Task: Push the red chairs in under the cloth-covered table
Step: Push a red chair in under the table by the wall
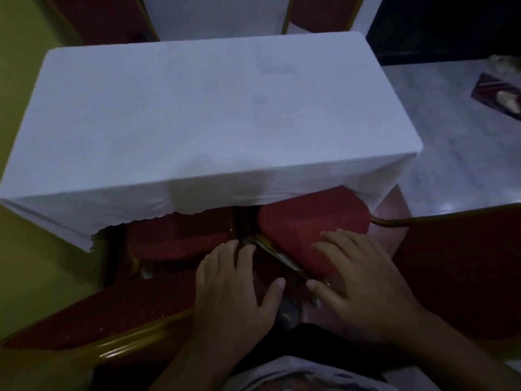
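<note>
While both hands reach down between two red chairs, the right hand point(358, 280) lies flat, fingers spread, on the right chair seat point(307, 227), gripping nothing. Left hand point(234, 289) open too, fingertips at the left chair seat point(180, 241). Both seats sit partly under the cloth-covered table point(197, 119).

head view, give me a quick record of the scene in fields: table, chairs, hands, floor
table: white cloth-covered table, top bare
right chair seat: red seat angled, front part under the cloth edge
left chair seat: red seat mostly under the cloth
left hand: open, flat, between the two seats
right hand: open, fingers resting on the right seat
floor: pale marbled floor to the right
</note>
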Demonstrator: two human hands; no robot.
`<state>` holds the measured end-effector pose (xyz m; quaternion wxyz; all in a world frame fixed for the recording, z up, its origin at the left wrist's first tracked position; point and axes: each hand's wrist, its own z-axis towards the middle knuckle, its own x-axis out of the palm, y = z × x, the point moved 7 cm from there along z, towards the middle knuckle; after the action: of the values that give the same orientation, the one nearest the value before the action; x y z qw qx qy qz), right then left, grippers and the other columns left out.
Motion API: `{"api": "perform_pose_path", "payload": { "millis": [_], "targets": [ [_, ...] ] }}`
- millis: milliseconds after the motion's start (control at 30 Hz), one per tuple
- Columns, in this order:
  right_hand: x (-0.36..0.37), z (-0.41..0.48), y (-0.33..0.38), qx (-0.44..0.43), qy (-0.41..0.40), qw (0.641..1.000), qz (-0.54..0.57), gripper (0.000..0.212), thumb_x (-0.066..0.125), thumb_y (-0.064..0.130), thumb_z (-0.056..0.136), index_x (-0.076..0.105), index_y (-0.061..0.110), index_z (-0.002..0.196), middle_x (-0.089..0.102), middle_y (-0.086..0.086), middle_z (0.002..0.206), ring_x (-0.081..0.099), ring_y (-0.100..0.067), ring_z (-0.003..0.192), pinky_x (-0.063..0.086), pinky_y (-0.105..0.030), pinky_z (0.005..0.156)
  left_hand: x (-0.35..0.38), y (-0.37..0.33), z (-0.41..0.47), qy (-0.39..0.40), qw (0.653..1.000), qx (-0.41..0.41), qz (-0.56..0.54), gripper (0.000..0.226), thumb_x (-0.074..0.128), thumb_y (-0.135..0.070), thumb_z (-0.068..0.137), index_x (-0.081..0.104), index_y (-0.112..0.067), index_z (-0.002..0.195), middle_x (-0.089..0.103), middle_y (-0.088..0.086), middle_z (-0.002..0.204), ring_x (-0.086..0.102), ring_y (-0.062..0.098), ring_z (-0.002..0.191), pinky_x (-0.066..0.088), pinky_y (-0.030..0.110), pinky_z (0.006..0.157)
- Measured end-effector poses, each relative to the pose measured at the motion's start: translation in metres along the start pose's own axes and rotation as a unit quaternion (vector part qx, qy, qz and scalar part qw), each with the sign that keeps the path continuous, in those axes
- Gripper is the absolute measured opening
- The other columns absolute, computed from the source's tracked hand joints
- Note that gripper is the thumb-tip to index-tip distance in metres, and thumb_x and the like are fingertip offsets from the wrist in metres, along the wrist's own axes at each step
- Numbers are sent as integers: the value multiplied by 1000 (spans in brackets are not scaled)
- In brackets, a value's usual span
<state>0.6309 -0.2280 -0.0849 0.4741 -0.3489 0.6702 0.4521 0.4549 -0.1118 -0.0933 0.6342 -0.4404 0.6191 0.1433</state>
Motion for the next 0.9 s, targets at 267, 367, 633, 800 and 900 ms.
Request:
{"api": "perform_pose_path", "payload": {
  "millis": [267, 367, 633, 800, 900],
  "targets": [
    [-28, -44, -76, 16, 19, 1000, -7, 57, 49, 67, 88, 58, 34, 134, 54, 9, 143, 43, -15, 136, 32, -46, 113, 37, -98, -12, 37, 998, 44, -22, 76, 41, -73, 85, 50, -21, 141, 47, 9, 149, 38, 29, 141, 33, 52, 116],
    [-40, -55, -124, -4, 21, 1000, -10, 54, 48, 69, 89, 58, 37, 132, 54, 11, 142, 42, -14, 136, 24, -41, 117, 62, -147, -6, 48, 997, 53, -28, 78, 40, -74, 85, 47, -23, 144, 43, 7, 151, 35, 28, 143, 30, 51, 117],
    [-81, -85, -280, -93, 55, 993, -35, 52, 50, 68, 89, 64, 35, 127, 59, 10, 137, 45, -15, 134, 21, -48, 119, 138, -289, 3, 87, 996, -11, -27, 89, 31, -82, 81, 32, -28, 153, 31, 2, 159, 24, 21, 147, 25, 45, 120],
    [-96, -106, -342, -128, 89, 987, -44, 51, 52, 68, 87, 67, 35, 122, 63, 9, 133, 50, -17, 130, 28, -59, 114, 139, -330, 9, 57, 997, -31, -38, 88, 33, -82, 82, 35, -28, 151, 34, 1, 155, 25, 19, 144, 22, 43, 118],
    [-98, -113, -370, -147, 113, 981, -46, 54, 49, 74, 87, 66, 37, 122, 62, 10, 133, 48, -14, 130, 23, -55, 117, 150, -351, 12, 80, 996, -7, -31, 91, 28, -84, 81, 32, -28, 152, 30, 1, 157, 22, 19, 146, 17, 41, 118]
  ]
}}
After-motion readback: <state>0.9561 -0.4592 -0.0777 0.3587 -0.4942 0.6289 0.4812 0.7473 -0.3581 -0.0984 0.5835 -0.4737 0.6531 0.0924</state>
